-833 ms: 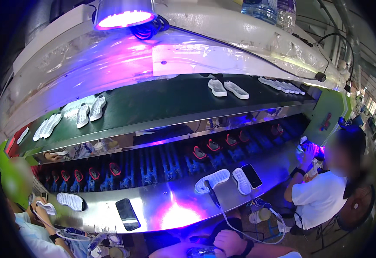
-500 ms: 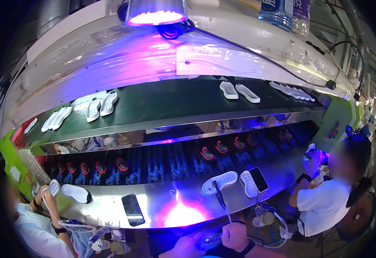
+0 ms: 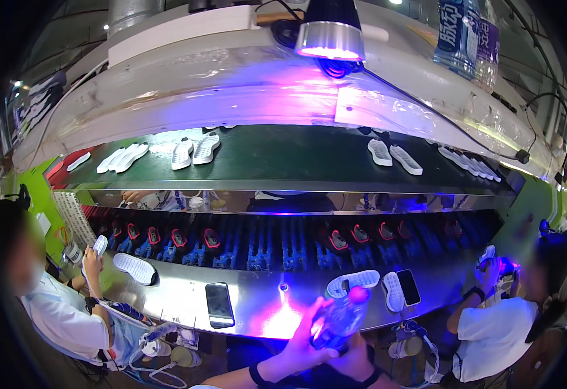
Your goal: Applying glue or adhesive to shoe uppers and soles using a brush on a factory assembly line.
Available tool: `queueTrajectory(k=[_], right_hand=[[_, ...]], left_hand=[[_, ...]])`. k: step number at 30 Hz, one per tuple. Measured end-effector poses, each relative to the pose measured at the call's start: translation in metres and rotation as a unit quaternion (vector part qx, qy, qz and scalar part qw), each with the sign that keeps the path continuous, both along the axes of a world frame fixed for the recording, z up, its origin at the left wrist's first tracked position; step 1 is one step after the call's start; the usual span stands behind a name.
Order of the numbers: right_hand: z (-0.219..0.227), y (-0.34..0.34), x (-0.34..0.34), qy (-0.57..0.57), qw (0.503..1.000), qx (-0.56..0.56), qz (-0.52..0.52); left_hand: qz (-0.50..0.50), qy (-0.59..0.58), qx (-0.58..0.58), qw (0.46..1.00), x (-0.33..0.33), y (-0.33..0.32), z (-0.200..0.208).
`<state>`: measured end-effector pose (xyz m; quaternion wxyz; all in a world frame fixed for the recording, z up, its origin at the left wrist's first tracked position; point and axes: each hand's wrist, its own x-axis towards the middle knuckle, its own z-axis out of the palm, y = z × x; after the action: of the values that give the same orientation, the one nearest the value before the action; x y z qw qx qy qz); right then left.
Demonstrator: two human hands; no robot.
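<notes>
A clear plastic bottle (image 3: 339,322) stands tilted in front of me over the bench's front edge, its top leaning right. My left hand (image 3: 304,343) is wrapped round its left side. My right hand (image 3: 357,360) closes on its lower end, with some fingers hidden behind it. Just beyond the bottle, a white shoe sole (image 3: 365,279) lies on the metal bench (image 3: 179,285), partly covered from view. To its right are a narrower white sole (image 3: 393,293) and a dark phone (image 3: 412,287). Another phone (image 3: 219,305) lies to the left of my hands.
A lamp (image 3: 330,40) shines purple light from above. Behind the bench, a blue-slatted conveyor (image 3: 257,240) carries red-rimmed shoe pieces. White soles lie on a green belt (image 3: 283,155) higher up. Co-workers sit at left and right; the left one holds a sole (image 3: 100,245). Drink bottles (image 3: 457,39) stand on top.
The bottle has risen from low near my lap to above the bench edge, with both hands round it. My view has shifted left, and the dark-handled tool on the sole no longer shows.
</notes>
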<state>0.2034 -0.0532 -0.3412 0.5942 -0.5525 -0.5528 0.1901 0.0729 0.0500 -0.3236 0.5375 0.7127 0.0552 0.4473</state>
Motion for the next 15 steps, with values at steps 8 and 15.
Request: queueTrajectory(k=[8,15], right_hand=[[0.218,0.014,0.103,-0.101,0.935,0.288,-0.179],[0.44,0.041,0.109,-0.293,0.847,0.275,-0.349]], left_hand=[[0.162,0.18,-0.048,0.969,-0.041,0.1,-0.125],[0.253,0.22,0.147,0.931,-0.055,0.101,-0.188]])
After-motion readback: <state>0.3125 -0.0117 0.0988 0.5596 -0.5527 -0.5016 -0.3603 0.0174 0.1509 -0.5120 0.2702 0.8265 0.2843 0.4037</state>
